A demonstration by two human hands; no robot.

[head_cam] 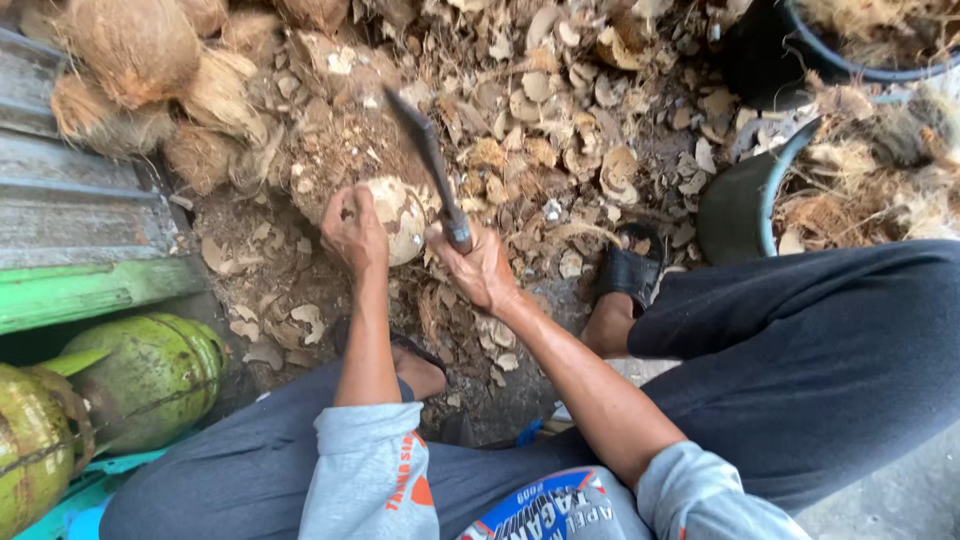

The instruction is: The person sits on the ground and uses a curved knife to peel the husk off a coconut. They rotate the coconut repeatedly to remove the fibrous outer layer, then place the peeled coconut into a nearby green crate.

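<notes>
My left hand (352, 232) grips a pale, partly peeled coconut (400, 215) and holds it low over the littered ground. My right hand (478, 268) is shut on the handle of a dark machete (428, 158), whose blade points up and away, just above the coconut. Both forearms reach out from grey sleeves between my knees, which are in dark trousers.
Brown husked coconuts (130, 50) pile at the top left. Shell chips (560, 120) cover the ground. Two dark buckets (740, 205) of fibre stand at the right. Green gas cylinders (150, 375) lie at the lower left beside a green plank (80, 292). My sandalled foot (630, 275) rests nearby.
</notes>
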